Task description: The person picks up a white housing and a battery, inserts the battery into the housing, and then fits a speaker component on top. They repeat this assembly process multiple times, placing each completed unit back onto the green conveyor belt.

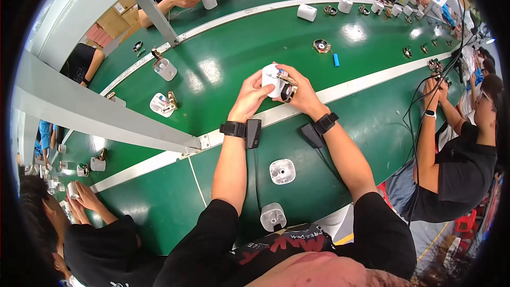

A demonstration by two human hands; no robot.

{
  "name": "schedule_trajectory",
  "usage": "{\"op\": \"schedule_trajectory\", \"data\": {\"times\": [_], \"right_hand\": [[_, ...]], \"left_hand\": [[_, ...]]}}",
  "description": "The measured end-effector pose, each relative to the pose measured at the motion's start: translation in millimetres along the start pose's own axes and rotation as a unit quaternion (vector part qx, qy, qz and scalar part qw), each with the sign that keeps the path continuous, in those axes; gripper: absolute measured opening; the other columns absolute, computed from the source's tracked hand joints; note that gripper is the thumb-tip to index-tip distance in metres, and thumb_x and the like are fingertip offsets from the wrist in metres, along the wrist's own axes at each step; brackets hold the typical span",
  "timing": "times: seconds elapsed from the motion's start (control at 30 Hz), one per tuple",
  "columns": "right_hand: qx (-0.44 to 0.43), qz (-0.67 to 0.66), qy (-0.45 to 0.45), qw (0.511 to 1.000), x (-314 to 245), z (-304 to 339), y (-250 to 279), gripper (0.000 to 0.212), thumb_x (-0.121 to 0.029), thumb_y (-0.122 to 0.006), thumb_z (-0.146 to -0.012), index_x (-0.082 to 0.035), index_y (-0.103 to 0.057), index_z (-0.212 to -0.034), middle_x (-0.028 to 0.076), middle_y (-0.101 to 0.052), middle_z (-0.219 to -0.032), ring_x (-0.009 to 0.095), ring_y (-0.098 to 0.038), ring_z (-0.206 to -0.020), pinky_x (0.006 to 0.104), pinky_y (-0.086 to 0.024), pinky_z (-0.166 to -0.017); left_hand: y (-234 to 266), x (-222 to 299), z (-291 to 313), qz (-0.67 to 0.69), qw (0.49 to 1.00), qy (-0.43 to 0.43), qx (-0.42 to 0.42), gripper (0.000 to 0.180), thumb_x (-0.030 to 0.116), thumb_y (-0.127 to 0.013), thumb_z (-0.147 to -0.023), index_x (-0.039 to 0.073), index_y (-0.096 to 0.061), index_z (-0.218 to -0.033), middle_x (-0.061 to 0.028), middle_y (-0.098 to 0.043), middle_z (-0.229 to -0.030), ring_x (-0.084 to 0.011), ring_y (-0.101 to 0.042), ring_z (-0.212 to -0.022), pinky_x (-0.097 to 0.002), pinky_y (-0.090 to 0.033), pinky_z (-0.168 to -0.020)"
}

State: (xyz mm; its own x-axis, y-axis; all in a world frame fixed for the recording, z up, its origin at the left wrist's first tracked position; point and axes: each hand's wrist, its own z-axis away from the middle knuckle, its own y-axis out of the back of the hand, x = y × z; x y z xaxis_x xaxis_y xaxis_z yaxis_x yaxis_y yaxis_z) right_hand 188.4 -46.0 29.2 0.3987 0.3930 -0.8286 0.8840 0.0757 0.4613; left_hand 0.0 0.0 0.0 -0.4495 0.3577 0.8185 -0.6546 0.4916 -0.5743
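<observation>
Clearly, both hands are brought together on one piece of work; the left hand is clamped on the white cup, its thumb laid across the near face, while the right hand is closed around the black-and-gold round part at the cup's right side, fingers reaching the cup's top edge; the cup sits tilted between the palms, just beyond the pale metal strip, over the far stretch of the green bench; how far the round part sits inside the cup, I cannot tell from this angle.

To do this handling well, I would let the left hand alone steady the cup and leave the right free for small turns of the part; light fingertip pressure seems wiser than squeezing, since thin wires or edges could be pinched at the rim; turning the cup's mouth toward the eyes would help in judging whether the part sits straight.

Nearer the body than the grip lie an upturned white cover and, further below it, a second white piece; beyond the grip to the right rests a loose round part joined to a blue cylinder; both are well clear of the fingers.
</observation>
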Motion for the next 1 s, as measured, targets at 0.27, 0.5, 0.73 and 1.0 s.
{"op": "schedule_trajectory", "data": {"times": [0.27,0.5,0.73,1.0], "right_hand": [[0.315,0.314,0.036,0.895,72,-5,67,0.058,-0.006,-0.073,-0.076,-0.008,-0.055,-0.131,0.013,-0.059,-0.122,0.029,-0.056,-0.108,0.0405,-0.045,-0.097],[0.3,0.338,-0.206,0.868,83,-7,72,0.028,-0.014,-0.069,-0.083,-0.004,-0.064,-0.109,0.019,-0.063,-0.109,0.037,-0.064,-0.094,0.0429,-0.052,-0.084],[0.224,0.302,-0.222,0.899,89,-4,73,0.02,-0.016,-0.066,-0.086,-0.001,-0.065,-0.099,0.013,-0.065,-0.081,0.029,-0.063,-0.07,0.0366,-0.052,-0.066],[0.103,-0.675,-0.218,0.697,92,-8,83,0.016,-0.015,-0.058,-0.097,0.0,-0.058,-0.103,0.006,-0.059,-0.085,0.004,-0.038,-0.055,0.0197,-0.033,-0.047]], "left_hand": [[21,28,11,-0.251,0.876,-0.219,0.35,0.065,0.005,-0.079,-0.07,0.0,-0.046,-0.126,-0.0137,-0.061,-0.119,-0.0245,-0.06,-0.111,-0.0382,-0.048,-0.096],[43,49,35,-0.471,0.741,-0.139,0.458,0.076,0.009,-0.084,-0.066,-0.001,-0.043,-0.129,-0.0215,-0.06,-0.117,-0.0269,-0.064,-0.099,-0.0386,-0.05,-0.091],[-23,118,89,-0.592,0.787,-0.021,0.173,0.092,0.012,-0.087,-0.056,0.004,-0.043,-0.136,-0.0181,-0.061,-0.122,-0.0321,-0.058,-0.111,-0.0394,-0.048,-0.094],[-101,60,100,-0.58,0.753,0.133,-0.283,0.087,0.011,-0.084,-0.052,0.009,-0.051,-0.132,-0.01,-0.055,-0.129,-0.0292,-0.051,-0.119,-0.0373,-0.043,-0.1]]}}
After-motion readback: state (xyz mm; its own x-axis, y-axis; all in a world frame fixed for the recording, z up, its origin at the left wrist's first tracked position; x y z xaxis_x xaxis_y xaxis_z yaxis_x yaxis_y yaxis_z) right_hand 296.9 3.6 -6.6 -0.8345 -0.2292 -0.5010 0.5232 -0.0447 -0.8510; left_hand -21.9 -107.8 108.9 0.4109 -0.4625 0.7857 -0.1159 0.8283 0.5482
